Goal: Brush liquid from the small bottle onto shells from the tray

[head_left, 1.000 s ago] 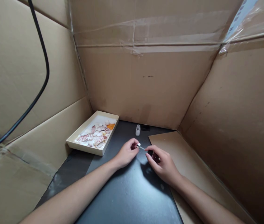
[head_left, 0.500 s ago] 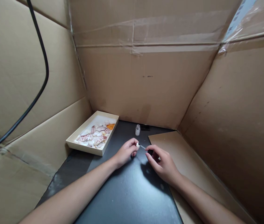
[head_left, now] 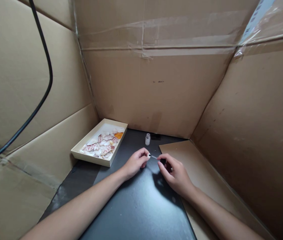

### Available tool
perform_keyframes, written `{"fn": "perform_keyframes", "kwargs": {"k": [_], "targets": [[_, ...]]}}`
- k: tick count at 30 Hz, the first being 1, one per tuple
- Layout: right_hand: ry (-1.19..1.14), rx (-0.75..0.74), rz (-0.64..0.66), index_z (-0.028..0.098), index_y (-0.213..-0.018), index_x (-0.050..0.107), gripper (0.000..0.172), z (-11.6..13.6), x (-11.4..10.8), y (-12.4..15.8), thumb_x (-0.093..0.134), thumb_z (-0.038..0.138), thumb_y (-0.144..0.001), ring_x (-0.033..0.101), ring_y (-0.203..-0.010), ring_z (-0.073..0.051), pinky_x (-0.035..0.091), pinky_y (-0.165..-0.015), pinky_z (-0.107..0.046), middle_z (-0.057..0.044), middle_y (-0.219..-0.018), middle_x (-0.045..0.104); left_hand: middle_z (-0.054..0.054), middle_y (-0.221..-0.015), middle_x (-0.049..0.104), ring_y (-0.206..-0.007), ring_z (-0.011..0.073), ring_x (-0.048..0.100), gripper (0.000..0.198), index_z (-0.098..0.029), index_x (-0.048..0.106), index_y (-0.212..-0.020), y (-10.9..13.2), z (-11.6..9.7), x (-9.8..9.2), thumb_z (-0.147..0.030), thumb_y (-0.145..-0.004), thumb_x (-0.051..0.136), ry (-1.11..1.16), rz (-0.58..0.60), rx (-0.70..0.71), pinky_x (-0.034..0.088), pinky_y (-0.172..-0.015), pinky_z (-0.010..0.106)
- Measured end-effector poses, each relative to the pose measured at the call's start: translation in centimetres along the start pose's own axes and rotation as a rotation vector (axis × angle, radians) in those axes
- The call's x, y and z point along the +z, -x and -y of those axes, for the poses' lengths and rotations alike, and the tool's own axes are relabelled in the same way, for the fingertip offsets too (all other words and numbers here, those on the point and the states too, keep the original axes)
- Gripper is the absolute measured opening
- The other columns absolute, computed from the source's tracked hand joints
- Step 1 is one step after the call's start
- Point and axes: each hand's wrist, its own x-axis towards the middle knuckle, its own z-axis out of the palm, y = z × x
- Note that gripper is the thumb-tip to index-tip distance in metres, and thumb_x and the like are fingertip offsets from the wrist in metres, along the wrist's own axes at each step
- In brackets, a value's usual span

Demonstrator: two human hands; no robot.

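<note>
Between the thumb and fingers of my left hand is a small white piece, perhaps a shell, mostly hidden by the fingertips. My right hand pinches the black cap of a small applicator brush, whose thin pale stem points left. The dark brush tip meets the white piece or is very close to it. A little glass bottle with whitish contents stands uncapped on the dark table, just beyond my hands.
To the left, a shallow cream box holds several seashells, white, red-striped and one orange. A flat cardboard sheet lies at the right. Cardboard walls surround the table, and a black cable hangs at upper left.
My right hand and the brush have shifted slightly right. The white piece in my left hand has turned or moved a little; the bottle and box stay put.
</note>
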Motion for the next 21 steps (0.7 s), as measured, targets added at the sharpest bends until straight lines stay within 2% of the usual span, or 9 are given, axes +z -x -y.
{"fn": "perform_keyframes", "kwargs": {"k": [3, 7, 12, 15, 21], "targets": [[0.015, 0.012, -0.050, 0.019, -0.095, 0.058, 0.014, -0.11, -0.03, -0.01, 0.049, 0.028, -0.091, 0.050, -0.056, -0.012, 0.041, -0.055, -0.023, 0.000, -0.070, 0.058, -0.006, -0.063, 0.040, -0.054, 0.0063, 0.036, 0.015, -0.017, 0.044, -0.076, -0.08, 0.29, 0.04, -0.029, -0.074, 0.054, -0.006, -0.002, 0.019, 0.028, -0.054, 0.021], [-0.025, -0.038, -0.008, 0.019, -0.096, 0.059, 0.014, -0.15, 0.01, 0.02, 0.049, 0.027, -0.091, 0.051, -0.058, -0.012, 0.042, -0.057, -0.022, -0.002, -0.078, 0.061, -0.006, -0.063, 0.039, -0.055, 0.0066, 0.035, 0.012, -0.017, 0.044, -0.077, -0.10, 0.35, 0.12, -0.025, -0.075, 0.052, -0.041, -0.007, 0.041, 0.028, -0.055, 0.021], [-0.005, -0.001, -0.061, 0.019, -0.095, 0.059, 0.014, -0.01, -0.03, 0.01, 0.049, 0.028, -0.091, 0.049, -0.056, -0.012, 0.041, -0.055, -0.022, -0.001, -0.073, 0.059, -0.006, -0.063, 0.038, -0.055, 0.0069, 0.035, 0.009, -0.017, 0.043, -0.076, -0.01, 0.22, 0.18, -0.023, -0.076, 0.050, -0.079, -0.008, 0.038, 0.029, -0.055, 0.021], [-0.025, -0.053, -0.007, 0.019, -0.094, 0.059, 0.013, 0.09, -0.07, 0.00, 0.049, 0.026, -0.091, 0.050, -0.058, -0.011, 0.042, -0.057, -0.022, -0.002, -0.079, 0.061, -0.006, -0.063, 0.039, -0.055, 0.0068, 0.036, 0.009, -0.017, 0.043, -0.077, -0.08, 0.36, 0.12, -0.023, -0.075, 0.050, -0.077, -0.020, 0.038, 0.030, -0.055, 0.021], [0.072, 0.053, -0.067, 0.020, -0.093, 0.060, 0.013, -0.79, 0.03, -0.31, 0.051, 0.027, -0.088, 0.050, -0.057, -0.012, 0.041, -0.056, -0.023, -0.001, -0.076, 0.061, -0.004, -0.065, 0.043, -0.058, 0.0068, 0.038, 0.012, -0.016, 0.050, -0.077, 0.08, 0.00, 0.10, -0.024, -0.074, 0.057, 0.033, -0.044, 0.057, 0.032, -0.055, 0.020]]}}
